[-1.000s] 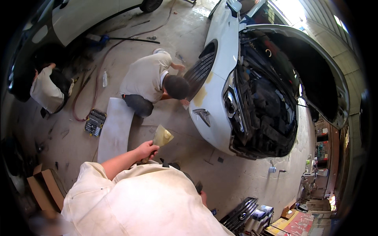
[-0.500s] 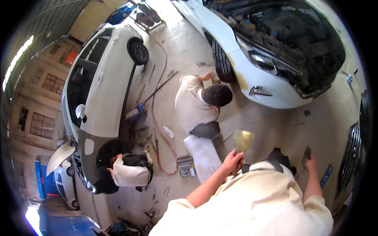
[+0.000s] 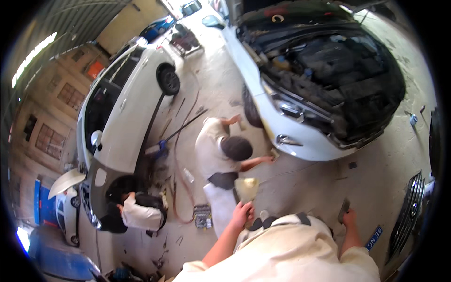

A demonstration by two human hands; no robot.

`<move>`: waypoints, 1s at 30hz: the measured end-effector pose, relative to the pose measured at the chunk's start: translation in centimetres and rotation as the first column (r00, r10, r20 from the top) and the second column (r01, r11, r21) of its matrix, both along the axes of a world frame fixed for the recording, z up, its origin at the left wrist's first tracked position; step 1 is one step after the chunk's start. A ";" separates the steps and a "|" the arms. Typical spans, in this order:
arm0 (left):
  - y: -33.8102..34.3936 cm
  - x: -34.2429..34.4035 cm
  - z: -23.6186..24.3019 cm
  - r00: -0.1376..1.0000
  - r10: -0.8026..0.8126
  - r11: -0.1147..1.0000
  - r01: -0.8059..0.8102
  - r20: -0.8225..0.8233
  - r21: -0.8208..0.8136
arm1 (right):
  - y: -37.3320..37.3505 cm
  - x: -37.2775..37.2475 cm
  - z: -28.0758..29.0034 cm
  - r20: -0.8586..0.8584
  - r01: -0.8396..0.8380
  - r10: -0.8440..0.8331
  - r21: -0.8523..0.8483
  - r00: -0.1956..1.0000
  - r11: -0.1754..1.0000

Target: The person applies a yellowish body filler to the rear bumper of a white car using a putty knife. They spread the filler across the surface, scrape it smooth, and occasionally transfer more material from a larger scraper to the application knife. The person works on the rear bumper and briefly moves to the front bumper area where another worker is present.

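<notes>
My left hand (image 3: pixel 242 215) is closed around the handle of a wide putty knife (image 3: pixel 245 192). Its pale yellowish blade points up, with a lump of putty (image 3: pixel 251 181) near the top edge. Off to the right, my right hand (image 3: pixel 349 218) grips a dark, flat scraper (image 3: pixel 344 209), held low and apart from the putty knife. Beyond my hands stands a white car (image 3: pixel 277 120) with its engine bay exposed and a yellow-brown patch near the front wheel. A co-worker (image 3: pixel 213 148) crouches beside that wheel, each hand holding a small, flat object.
Another co-worker (image 3: pixel 143 218) squats at the front wheel area of a second car (image 3: pixel 124 122) on the left. A socket set (image 3: pixel 203 216), a hose (image 3: pixel 177 162) and a blue floor jack (image 3: pixel 161 149) lie between. At right are a detached grille (image 3: pixel 406 218) and a blue plate (image 3: pixel 374 238).
The view has shifted, showing more of the white car's engine bay. The crouching co-worker has stretched one arm toward the bumper. Both my hands keep their tools.
</notes>
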State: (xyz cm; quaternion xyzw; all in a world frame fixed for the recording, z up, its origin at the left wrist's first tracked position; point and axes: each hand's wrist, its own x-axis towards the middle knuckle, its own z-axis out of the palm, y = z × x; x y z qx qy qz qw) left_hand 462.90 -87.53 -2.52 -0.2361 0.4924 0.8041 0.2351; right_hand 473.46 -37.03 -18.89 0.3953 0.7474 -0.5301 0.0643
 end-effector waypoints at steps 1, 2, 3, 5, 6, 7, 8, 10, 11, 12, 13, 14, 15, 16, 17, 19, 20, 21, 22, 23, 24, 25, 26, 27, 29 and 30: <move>-0.1 0.2 -0.3 1.000 -0.003 1.000 0.003 0.010 -0.009 | 0.6 -0.4 0.3 0.064 -0.100 0.090 0.182 0.994 0.978; 0.1 0.4 -0.1 1.000 -0.004 1.000 0.004 -0.001 -0.006 | 1.5 0.3 0.1 0.174 -0.212 0.158 0.360 0.972 0.909; 0.5 1.5 0.4 1.000 0.006 1.000 -0.006 0.002 -0.011 | 2.5 1.5 -0.9 0.310 -0.347 0.211 0.493 0.927 0.798; 4.2 0.7 3.4 0.997 0.040 0.999 -0.042 -0.064 -0.024 | 8.4 4.9 -9.0 0.225 -0.288 0.194 0.537 0.955 0.793; 5.4 0.7 3.4 0.996 0.026 0.999 -0.029 -0.080 -0.032 | 10.2 6.0 -12.0 0.182 -0.272 0.205 0.543 0.962 0.794; 5.9 2.1 3.5 0.998 0.037 0.997 -0.041 -0.054 -0.064 | 9.4 6.5 -10.8 0.211 -0.308 0.237 0.436 0.948 0.846; 6.4 3.2 3.7 0.996 0.086 0.994 -0.088 -0.037 -0.060 | 9.4 6.3 -9.0 0.239 -0.336 0.267 0.324 0.933 0.884; 7.8 3.5 3.8 0.989 0.142 0.990 -0.142 -0.044 -0.003 | 10.6 5.8 -7.8 0.245 -0.356 0.300 0.233 0.922 0.905; 8.3 4.0 3.6 0.990 0.132 0.991 -0.133 -0.040 -0.007 | 12.1 5.6 -9.3 0.229 -0.362 0.310 0.241 0.923 0.900; 8.7 4.2 3.6 0.991 0.127 0.992 -0.128 -0.052 -0.018 | 12.5 4.5 -9.7 0.197 -0.369 0.327 0.245 0.924 0.897; 9.1 4.4 3.6 0.991 0.120 0.992 -0.122 -0.063 -0.030 | 12.6 4.5 -9.9 0.233 -0.391 0.330 0.304 0.915 0.869; 9.7 5.5 3.6 0.989 0.149 0.988 -0.150 -0.012 -0.039 | 12.6 4.7 -10.1 0.270 -0.412 0.329 0.361 0.905 0.836; 10.5 6.3 4.2 0.983 0.182 0.982 -0.182 0.004 -0.060 | 12.1 2.5 -10.0 0.272 -0.423 0.333 0.416 0.903 0.805; 10.9 6.8 4.7 0.986 0.167 0.985 -0.166 0.006 -0.049 | 11.9 0.6 -10.2 0.234 -0.427 0.360 0.407 0.903 0.808; 11.0 7.2 4.4 0.986 0.165 0.985 -0.164 0.005 -0.051 | 12.0 -0.1 -10.4 0.211 -0.432 0.378 0.402 0.901 0.807; 12.4 8.2 4.6 0.973 0.233 0.972 -0.233 -0.010 -0.038 | 12.2 0.0 -11.9 0.186 -0.432 0.390 0.426 0.902 0.795; 12.8 8.1 4.5 0.973 0.231 0.972 -0.232 -0.017 -0.031 | 12.6 -0.9 -13.0 0.178 -0.418 0.381 0.469 0.907 0.778; 13.1 8.1 4.0 0.972 0.233 0.972 -0.234 -0.006 -0.019 | 13.4 -0.3 -14.1 0.189 -0.416 0.374 0.510 0.908 0.753; 13.3 8.3 3.6 0.969 0.247 0.969 -0.247 0.002 -0.018 | 13.4 -0.2 -14.0 0.200 -0.447 0.401 0.459 0.894 0.768; 13.5 9.1 3.7 0.967 0.256 0.967 -0.256 0.010 -0.019 | 12.3 -1.4 -11.6 0.201 -0.487 0.445 0.402 0.873 0.775; 14.0 8.9 4.3 0.970 0.241 0.970 -0.241 -0.009 -0.006 | 11.9 -2.5 -9.8 0.178 -0.496 0.463 0.363 0.868 0.789; 14.4 9.0 4.8 0.974 0.225 0.974 -0.225 -0.028 0.008 | 12.3 -2.0 -10.9 0.128 -0.459 0.447 0.402 0.885 0.792; 15.0 9.2 5.1 0.973 0.230 0.973 -0.231 -0.014 -0.009 | 12.9 -1.3 -12.2 0.078 -0.418 0.430 0.440 0.899 0.795; 15.2 9.2 5.3 0.976 0.217 0.976 -0.218 -0.025 -0.008 | 12.4 -1.1 -12.7 0.018 -0.368 0.408 0.469 0.913 0.803; 15.4 9.4 5.8 0.981 0.188 0.982 -0.188 -0.045 -0.005 | 12.1 -0.2 -13.3 0.058 -0.406 0.425 0.438 0.903 0.802; 15.0 9.5 5.4 0.987 0.144 0.990 -0.144 -0.074 0.009 | 12.4 0.6 -13.6 0.083 -0.429 0.437 0.423 0.896 0.798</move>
